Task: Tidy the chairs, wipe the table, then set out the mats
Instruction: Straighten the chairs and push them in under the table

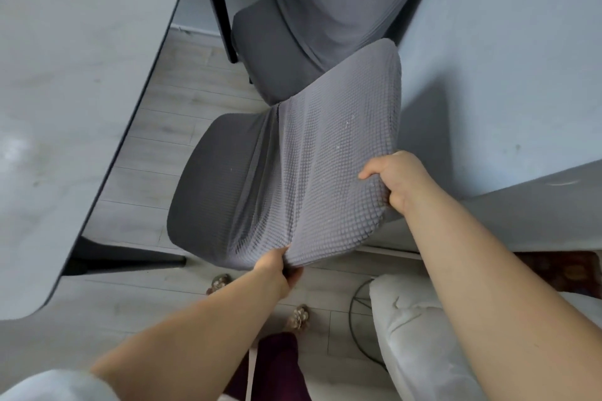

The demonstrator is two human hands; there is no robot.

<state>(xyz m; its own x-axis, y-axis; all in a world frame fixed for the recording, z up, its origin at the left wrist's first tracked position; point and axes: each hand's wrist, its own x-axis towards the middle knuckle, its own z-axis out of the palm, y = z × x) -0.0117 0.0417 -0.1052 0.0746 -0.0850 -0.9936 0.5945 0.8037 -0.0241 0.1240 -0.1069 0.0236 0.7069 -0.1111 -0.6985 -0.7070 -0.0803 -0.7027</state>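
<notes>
chair [312,153] in a grey waffle-knit cover stands on the pale floor [182,101], between the table [65,75] at the left and the wall [488,58] at the right, its back toward the person. both hands hold the back's top edge: left hand [277,270] grips one corner, right hand [391,179] curls round the other, thumb on the front. the frame is probably stiff and fairly heavy and the stretchy cover may slide over it, so the rim at both corners looks the firmest hold. the chair's legs and the fingers behind the back are hidden. a second chair [325,16] beyond is cut off at the top. no mats or cloth show.
</notes>
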